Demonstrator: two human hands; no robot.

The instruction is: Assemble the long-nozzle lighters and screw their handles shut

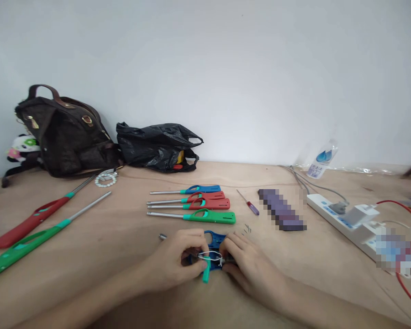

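The blue gas lighter [214, 238] lies on the wooden table [123, 237] between the two hands, close to the person's body. Its metal tube [162, 236] comes out past the left hand, on the side away from the right hand. A teal trigger [206, 273] hangs down from the body, and a thin white wire [213, 257] crosses the body in a loop. The casing seems to be open, but the fingers cover much of it, so I cannot be sure.

The left hand [178, 261] grasps the lighter body on the tube side, with the thumb and fingertips pinched on it. The right hand [249, 264] grips the back end, with its fingers curled over the casing.

I judge the step in hand to be fine work on the inner parts, at the wire and the trigger. A further move here calls for a steady hold by one hand and small, careful fingertip work by the other, because the wire is thin and loose.

Just beyond the hands lie four more lighters side by side: a green lighter [208, 216] nearest, two red lighters [208, 201], and a second blue lighter [202, 188]. Beyond the right hand is a small screwdriver [248, 204], and further to that side a white power strip [342, 222]. Well apart from the left hand lie a long red lighter [30, 222] and a long green lighter [23, 246].
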